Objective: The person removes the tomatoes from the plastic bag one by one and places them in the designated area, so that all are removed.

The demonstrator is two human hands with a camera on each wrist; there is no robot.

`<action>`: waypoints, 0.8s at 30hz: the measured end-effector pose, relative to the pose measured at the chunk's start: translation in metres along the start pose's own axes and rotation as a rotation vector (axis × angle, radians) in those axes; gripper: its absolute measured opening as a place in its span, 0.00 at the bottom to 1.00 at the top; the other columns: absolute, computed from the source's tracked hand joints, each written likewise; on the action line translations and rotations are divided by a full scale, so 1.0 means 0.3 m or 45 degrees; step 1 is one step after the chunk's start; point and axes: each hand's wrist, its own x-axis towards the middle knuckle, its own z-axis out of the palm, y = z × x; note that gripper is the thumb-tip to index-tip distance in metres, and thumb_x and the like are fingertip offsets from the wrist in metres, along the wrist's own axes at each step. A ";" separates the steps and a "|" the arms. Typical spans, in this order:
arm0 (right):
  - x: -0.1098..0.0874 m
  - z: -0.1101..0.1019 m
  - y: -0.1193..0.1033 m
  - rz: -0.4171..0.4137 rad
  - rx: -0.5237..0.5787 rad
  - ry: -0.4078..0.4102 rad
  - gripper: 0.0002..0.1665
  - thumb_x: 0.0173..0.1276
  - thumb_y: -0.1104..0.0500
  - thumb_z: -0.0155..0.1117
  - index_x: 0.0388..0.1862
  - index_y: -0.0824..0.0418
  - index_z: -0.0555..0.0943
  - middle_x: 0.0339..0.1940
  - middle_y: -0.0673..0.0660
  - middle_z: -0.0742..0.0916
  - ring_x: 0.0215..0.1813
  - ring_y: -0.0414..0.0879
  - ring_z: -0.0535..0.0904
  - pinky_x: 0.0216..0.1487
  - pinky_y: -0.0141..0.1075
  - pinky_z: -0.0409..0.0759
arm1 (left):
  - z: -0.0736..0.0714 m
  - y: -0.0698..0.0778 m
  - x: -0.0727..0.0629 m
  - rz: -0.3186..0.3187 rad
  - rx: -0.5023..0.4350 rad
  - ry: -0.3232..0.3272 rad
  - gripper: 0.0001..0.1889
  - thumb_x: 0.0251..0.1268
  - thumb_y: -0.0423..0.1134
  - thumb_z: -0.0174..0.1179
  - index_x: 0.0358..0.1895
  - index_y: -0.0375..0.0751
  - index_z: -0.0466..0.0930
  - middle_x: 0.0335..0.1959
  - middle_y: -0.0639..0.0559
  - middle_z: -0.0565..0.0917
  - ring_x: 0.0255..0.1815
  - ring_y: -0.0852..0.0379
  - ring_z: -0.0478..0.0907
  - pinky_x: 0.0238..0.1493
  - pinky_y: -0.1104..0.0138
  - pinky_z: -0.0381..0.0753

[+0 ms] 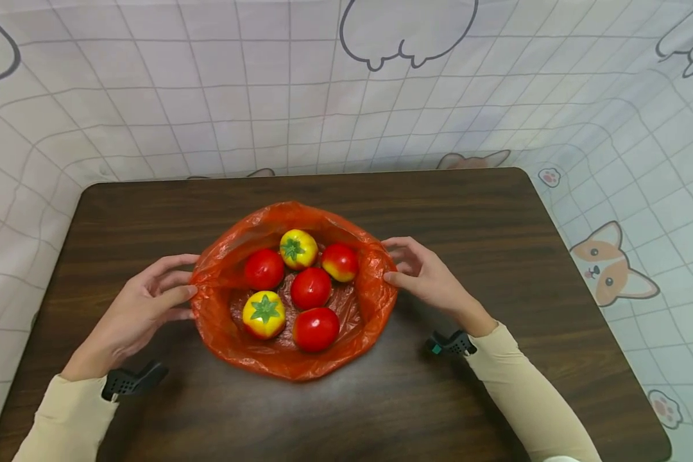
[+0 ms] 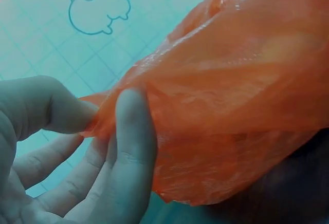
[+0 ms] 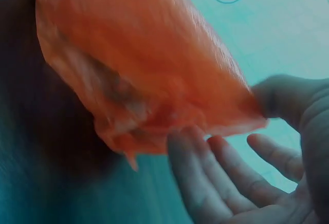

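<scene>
A thin red-orange plastic bag (image 1: 289, 368) stands on the table with its mouth spread wide and its rim folded outward. Inside lie several round tomato-like fruits, some showing a red side (image 1: 310, 288), others a yellow top with a green star-shaped calyx (image 1: 264, 311). My left hand (image 1: 144, 308) pinches the left rim; in the left wrist view the bag's film (image 2: 216, 95) runs between thumb and forefinger. Across from it, my right hand (image 1: 430, 276) pinches the right rim. The right wrist view shows the film (image 3: 154, 54) stretched toward the thumb, with the other fingers spread beneath.
The dark wood-grain table (image 1: 473, 212) has rounded corners and extends around the bag. Behind and beside it hangs a white gridded cloth (image 1: 300, 102) with cartoon animals. Dark wrist mounts (image 1: 131, 380) sit at both sleeve cuffs.
</scene>
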 end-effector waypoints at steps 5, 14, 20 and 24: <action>-0.004 -0.031 -0.027 -0.062 -0.244 0.155 0.36 0.69 0.58 0.73 0.74 0.53 0.70 0.64 0.62 0.80 0.53 0.48 0.85 0.53 0.35 0.89 | -0.001 0.008 0.025 -0.062 0.169 -0.012 0.26 0.79 0.36 0.56 0.75 0.50 0.63 0.55 0.59 0.86 0.48 0.58 0.88 0.45 0.62 0.92; -0.023 0.018 -0.094 -0.367 -0.218 0.386 0.33 0.64 0.68 0.74 0.67 0.58 0.76 0.59 0.58 0.82 0.51 0.46 0.86 0.54 0.26 0.86 | -0.022 -0.013 0.029 -0.002 0.119 0.004 0.22 0.81 0.36 0.52 0.74 0.49 0.66 0.55 0.63 0.86 0.51 0.63 0.87 0.48 0.66 0.91; -0.032 0.090 -0.149 -0.584 -0.222 0.342 0.31 0.60 0.72 0.75 0.62 0.65 0.78 0.54 0.63 0.83 0.46 0.52 0.85 0.50 0.29 0.88 | -0.009 -0.031 0.035 0.037 0.043 0.048 0.22 0.80 0.34 0.53 0.73 0.48 0.68 0.57 0.62 0.85 0.52 0.64 0.87 0.49 0.67 0.90; -0.028 0.142 -0.178 -0.627 -0.297 0.188 0.31 0.60 0.69 0.77 0.62 0.63 0.78 0.53 0.62 0.84 0.46 0.49 0.85 0.51 0.32 0.89 | -0.003 -0.027 0.036 0.064 -0.001 0.077 0.22 0.80 0.34 0.54 0.73 0.47 0.69 0.58 0.62 0.84 0.52 0.65 0.87 0.48 0.68 0.90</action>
